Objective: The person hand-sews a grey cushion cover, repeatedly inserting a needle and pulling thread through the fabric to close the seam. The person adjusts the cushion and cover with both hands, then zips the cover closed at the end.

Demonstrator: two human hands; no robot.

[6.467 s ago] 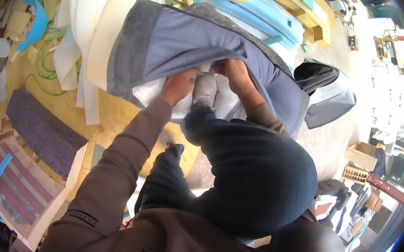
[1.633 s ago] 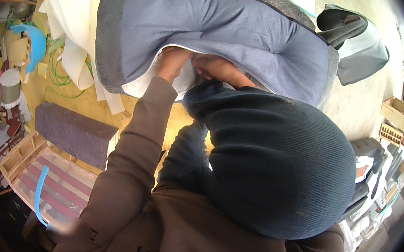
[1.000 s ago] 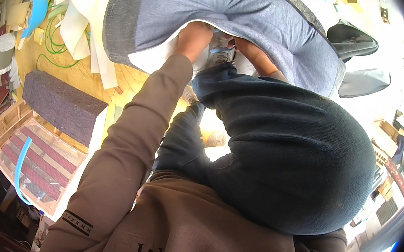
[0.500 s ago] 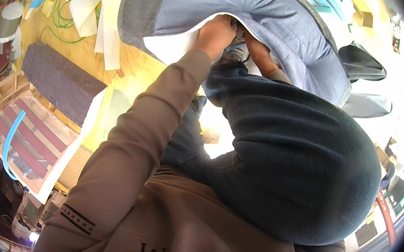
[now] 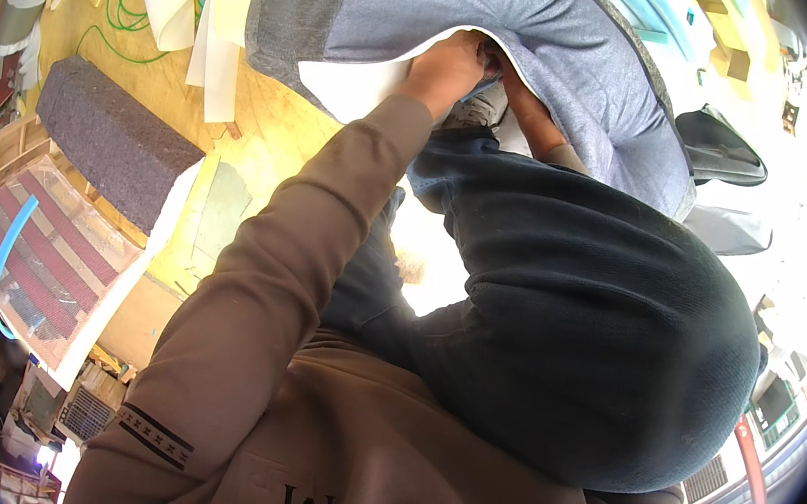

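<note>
A large blue-grey fabric cover (image 5: pixel 391 24) with a dark grey border and a white underside bulges in front of me. Its near edge is lifted, baring the white lining (image 5: pixel 348 84). My left hand (image 5: pixel 446 68) is at that edge with fingers curled in; what they pinch is too small to make out. My right hand (image 5: pixel 527 111) reaches under the fabric from the right, its fingers mostly hidden, close to the left fingertips. Just below both hands is a grey laced shoe (image 5: pixel 479 110), beneath my raised, dark-trousered knee (image 5: pixel 598 306).
At left a wooden frame (image 5: pixel 125 304) with dark red straps carries a dark grey padded piece (image 5: pixel 120 142) and a curved blue strip (image 5: pixel 4 263). White sheet strips (image 5: pixel 218 78) and green cord (image 5: pixel 126 11) lie on the wooden floor. Dark and grey pieces (image 5: pixel 718 150) stand at right.
My left hand has moved slightly right, and its fingers now sit closer to the right hand's. The view has shifted a little, so the frame at left appears lower and farther left.
</note>
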